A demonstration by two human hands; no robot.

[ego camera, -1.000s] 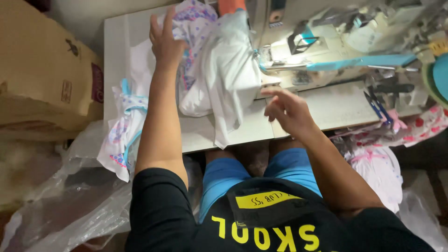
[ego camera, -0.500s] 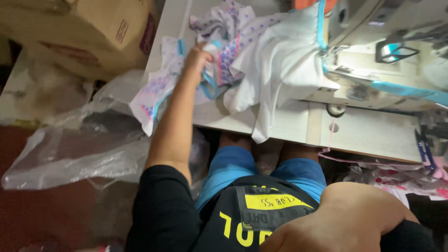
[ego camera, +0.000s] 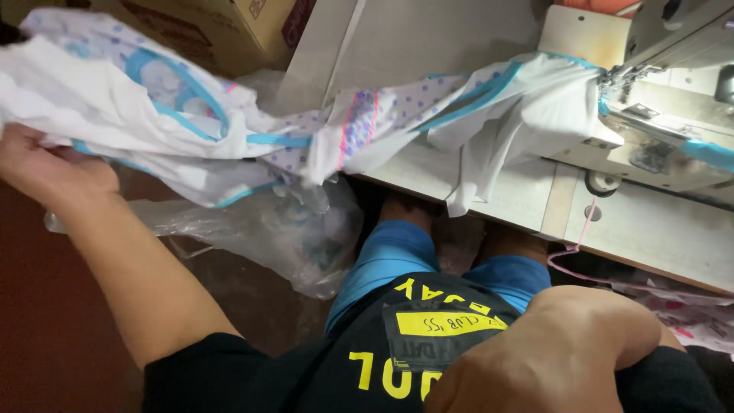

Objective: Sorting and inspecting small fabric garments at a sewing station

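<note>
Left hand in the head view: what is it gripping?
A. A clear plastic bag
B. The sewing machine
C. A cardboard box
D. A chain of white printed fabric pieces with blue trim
D: the left hand holds the fabric chain, which stretches across to the sewing machine.

fabric strip (ego camera: 306,138): stretched from 9 to 2 o'clock
sewing machine (ego camera: 657,130): set on table (ego camera: 428,46), 2 o'clock
plastic bag (ego camera: 290,237): centre, below fabric strip
cardboard box (ego camera: 229,23): 11 o'clock

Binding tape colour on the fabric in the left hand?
Light blue, edging the white, purple-dotted fabric held by the left hand. Head view.
</note>
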